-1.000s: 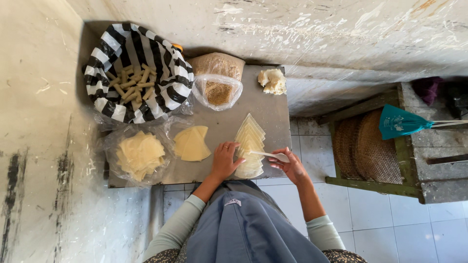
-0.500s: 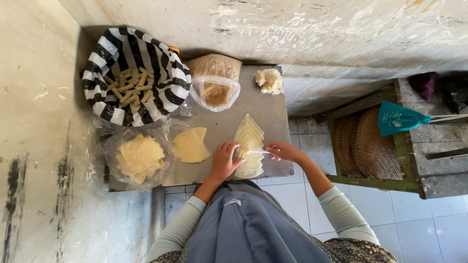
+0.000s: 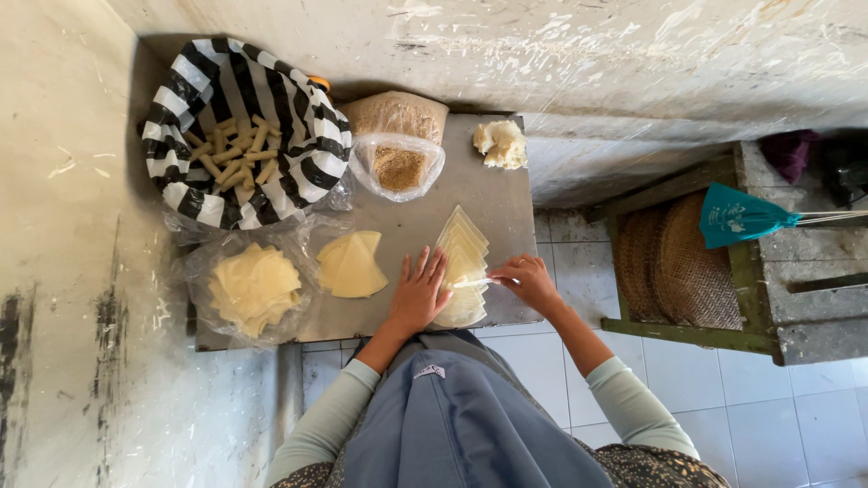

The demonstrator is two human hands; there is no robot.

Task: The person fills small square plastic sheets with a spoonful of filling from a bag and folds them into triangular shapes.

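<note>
A row of pale yellow triangular wrapper sheets (image 3: 463,256) lies overlapped on a grey board (image 3: 411,226). My left hand (image 3: 419,293) rests flat, fingers spread, on the board at the near end of the row. My right hand (image 3: 526,280) pinches a thin white stick (image 3: 474,283) whose tip lies on the near sheets. A small stack of folded yellow sheets (image 3: 353,264) sits to the left of my left hand.
A black-and-white striped bag (image 3: 237,136) holds several rolled pieces. Clear bags hold more sheets (image 3: 254,286) and brown crumbs (image 3: 399,167). A lump of dough (image 3: 500,143) sits at the far corner. Round woven trays (image 3: 676,262) and a teal dustpan (image 3: 737,217) lie right.
My right hand moved up from beside my body to the sheets, bringing the white stick across them. My left hand stayed on the board and spread its fingers.
</note>
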